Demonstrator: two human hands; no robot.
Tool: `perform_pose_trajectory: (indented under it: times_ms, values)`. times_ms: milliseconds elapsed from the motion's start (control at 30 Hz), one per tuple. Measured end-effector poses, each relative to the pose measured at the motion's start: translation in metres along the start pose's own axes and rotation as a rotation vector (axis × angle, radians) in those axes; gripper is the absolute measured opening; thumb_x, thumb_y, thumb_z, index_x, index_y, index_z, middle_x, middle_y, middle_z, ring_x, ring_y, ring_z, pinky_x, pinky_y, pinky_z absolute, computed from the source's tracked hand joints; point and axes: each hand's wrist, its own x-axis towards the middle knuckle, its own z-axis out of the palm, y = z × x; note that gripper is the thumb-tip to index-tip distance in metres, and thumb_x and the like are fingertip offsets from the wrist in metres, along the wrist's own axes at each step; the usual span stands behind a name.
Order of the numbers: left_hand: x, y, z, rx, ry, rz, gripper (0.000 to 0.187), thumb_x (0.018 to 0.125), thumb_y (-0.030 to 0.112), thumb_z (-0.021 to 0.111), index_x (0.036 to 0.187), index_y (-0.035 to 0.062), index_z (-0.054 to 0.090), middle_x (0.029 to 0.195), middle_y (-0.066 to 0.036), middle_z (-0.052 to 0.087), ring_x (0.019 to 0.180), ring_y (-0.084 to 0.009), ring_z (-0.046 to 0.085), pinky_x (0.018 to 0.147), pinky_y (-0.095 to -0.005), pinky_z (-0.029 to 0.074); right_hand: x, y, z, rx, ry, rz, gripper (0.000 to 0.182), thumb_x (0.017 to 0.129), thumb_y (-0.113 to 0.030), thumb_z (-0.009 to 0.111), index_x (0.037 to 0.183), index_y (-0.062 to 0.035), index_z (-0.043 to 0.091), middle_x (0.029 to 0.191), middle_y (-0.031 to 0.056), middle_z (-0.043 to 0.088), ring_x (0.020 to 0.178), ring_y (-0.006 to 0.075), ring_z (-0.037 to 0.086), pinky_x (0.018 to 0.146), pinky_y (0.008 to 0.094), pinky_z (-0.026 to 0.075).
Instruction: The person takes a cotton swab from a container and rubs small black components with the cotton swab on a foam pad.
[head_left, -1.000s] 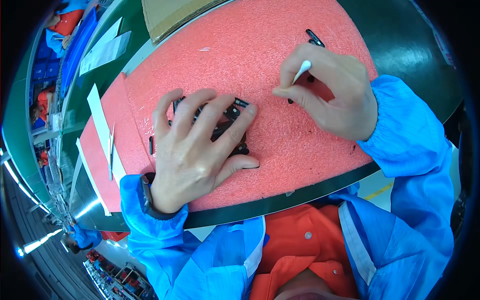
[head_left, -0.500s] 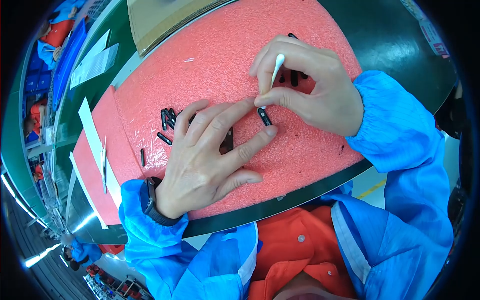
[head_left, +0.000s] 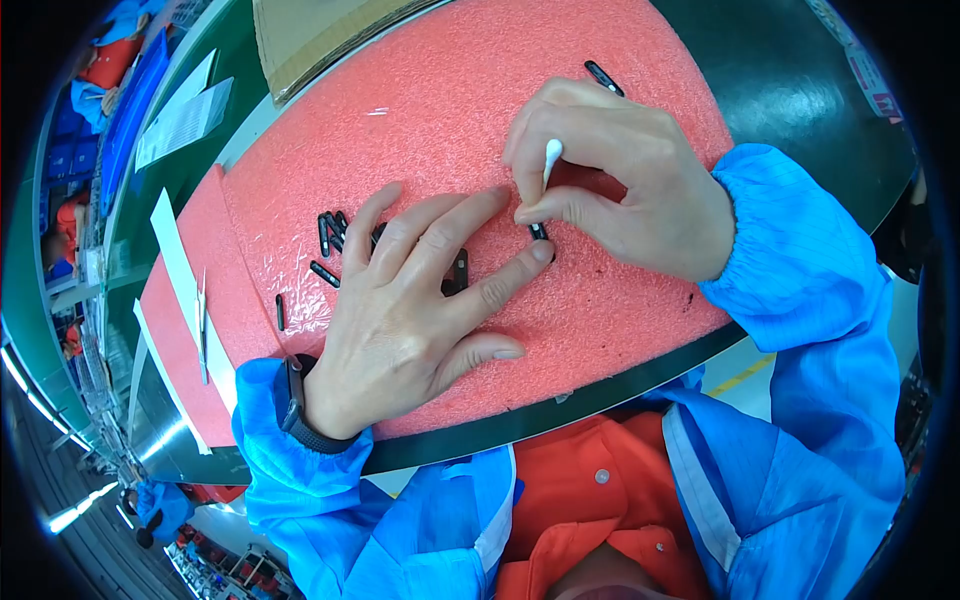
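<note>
My right hand (head_left: 635, 190) pinches a cotton swab (head_left: 553, 153) between thumb and forefinger, one white tip pointing up. Its lower end is hidden by the fingers, just over a small black oblong part (head_left: 538, 231) on the pink foam sheet (head_left: 440, 110). Palm down, my left hand (head_left: 385, 325) lies with fingers spread; its index fingertip touches the near end of that part. More black parts (head_left: 326, 235) lie in a cluster beyond the left hand, partly covered by it. A single black part (head_left: 604, 78) rests past my right hand.
Tweezers (head_left: 203, 330) lie on a white strip at the left, beside papers (head_left: 190, 125). A cardboard piece (head_left: 320, 45) sits along the far edge of the foam. The dark green table (head_left: 800, 90) shows at the right. Other people in blue sleeves are at the far left.
My right hand has shifted slightly over the black part, covering more of it, and the swab's top has dipped a little. The left hand stays in nearly the same place.
</note>
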Motion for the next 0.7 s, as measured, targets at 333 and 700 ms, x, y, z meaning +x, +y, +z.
perform_pose_trajectory:
  times_ms: [333,700]
  values:
    - [-0.003,-0.003,0.002,-0.003,0.026,0.018,0.055,0.080,0.056,0.052,0.122,0.0215,0.061,0.125,-0.015,0.049,0.113,-0.0338,0.046,0.099,-0.0548,0.031,-0.003,-0.008,0.002,0.062,0.023,-0.251,0.017,0.071,0.004,0.070,0.080,-0.0036,0.058,0.077,0.0095,0.061,0.072,0.0262,0.063,0.063,0.0329,0.052]
    - [-0.016,0.002,-0.012,0.145,0.026,-0.097,0.055,0.079,0.052,0.054,0.121,0.0166,0.061,0.119,-0.011,0.055,0.110,-0.0327,0.051,0.099,-0.0525,0.032,0.004,-0.014,-0.013,-0.183,0.073,-0.077,0.019,0.072,0.002,0.073,0.081,-0.0039,0.057,0.076,0.0091,0.061,0.069,0.0226,0.063,0.059,0.0285,0.050]
